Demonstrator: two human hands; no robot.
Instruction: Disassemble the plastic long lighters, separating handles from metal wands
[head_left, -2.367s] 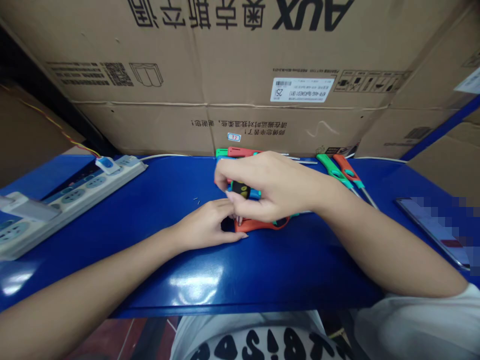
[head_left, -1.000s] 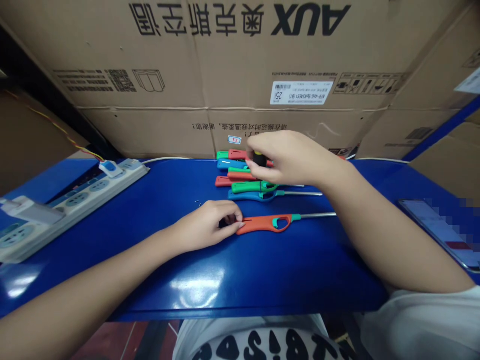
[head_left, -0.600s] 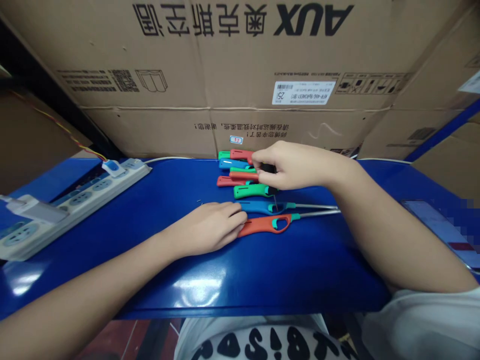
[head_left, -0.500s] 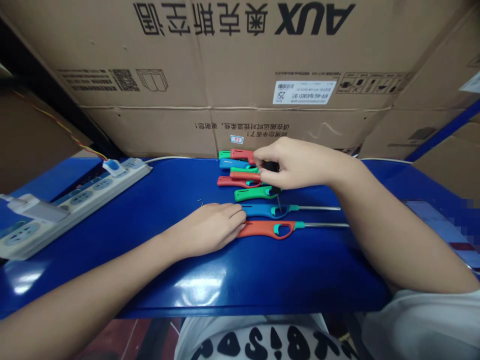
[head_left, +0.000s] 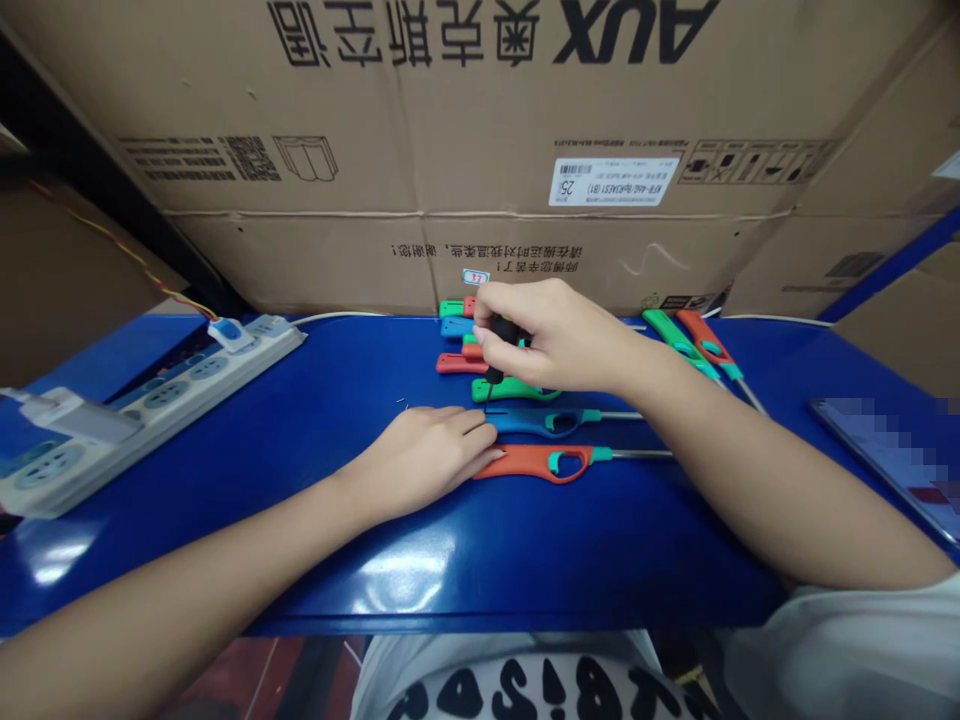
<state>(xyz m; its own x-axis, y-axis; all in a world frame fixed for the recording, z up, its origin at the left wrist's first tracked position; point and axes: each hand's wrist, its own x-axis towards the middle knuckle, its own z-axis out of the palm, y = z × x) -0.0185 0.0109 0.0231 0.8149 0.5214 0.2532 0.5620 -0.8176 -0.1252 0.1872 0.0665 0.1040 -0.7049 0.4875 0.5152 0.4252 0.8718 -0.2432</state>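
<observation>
Right hand [head_left: 551, 335] is gripping a screwdriver [head_left: 495, 375] steeply, apparently keeping its tip at the blue lighter [head_left: 525, 421]; left hand [head_left: 427, 455], closure unclear, is likely steadying that lighter's end beside the orange lighter [head_left: 525, 460] on the surface [head_left: 570, 560].

A blue table [head_left: 570, 550] carries lighters [head_left: 521, 461] and a phone [head_left: 870, 432].

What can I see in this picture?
Table: one, blue, centre.
Cardboard: several pieces, brown, back and sides.
Power strip: one, white, left.
Plugs: two, whitish, power strip.
Wires: about two, red-yellow, left.
Phone: one, bluish, right.
Metal bits: about two, silvery, left-centre.
Near lighters: two, blue, orange, centre.
Right lighters: two, green, orange, back right.
Other lighters: several, overlapping, mixed colours, behind.
Screwdriver: one, mostly black, centre.
Shirt: one, white, bottom.
Left hand: one, bare, on near lighters.
Right hand: one, bare, around screwdriver.
</observation>
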